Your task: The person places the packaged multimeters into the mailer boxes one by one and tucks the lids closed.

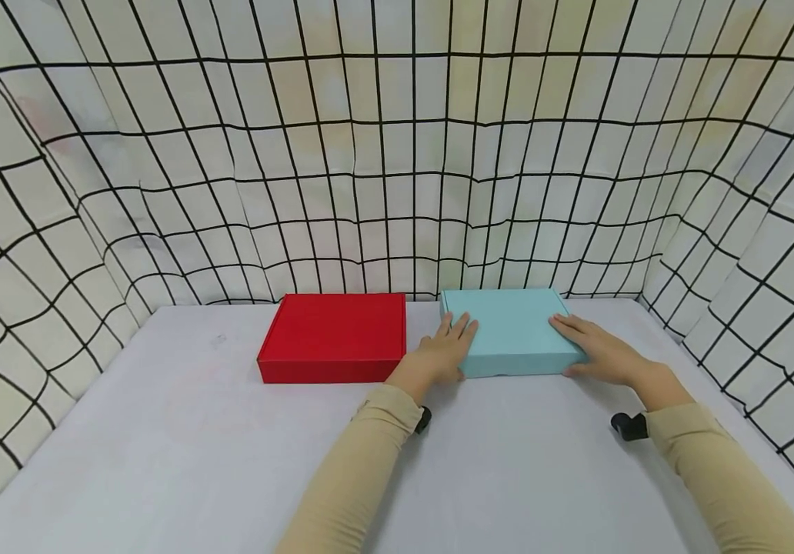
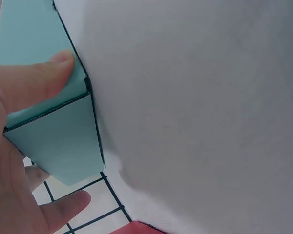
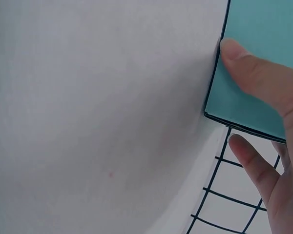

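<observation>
A light blue flat cardboard box [image 1: 504, 319] lies closed on the white-covered table. My left hand [image 1: 441, 352] touches its left end, fingers spread over the edge. In the left wrist view, the thumb of that hand [image 2: 12, 170] lies against the front face, while some fingers stand apart from the side. At the opposite end, my right hand [image 1: 601, 352] rests with straight fingers on the top's right edge. The right wrist view has the right thumb [image 3: 259, 75] against the front face and one finger off the box. Some fingertips are hidden in both wrist views.
A red flat box [image 1: 341, 329] lies closed just left of the blue one, close to my left wrist. White walls with a black grid [image 1: 397, 154] surround the table [image 1: 182, 446] at the back and sides. Black wrist cameras [image 1: 628, 426] hang at both sleeves.
</observation>
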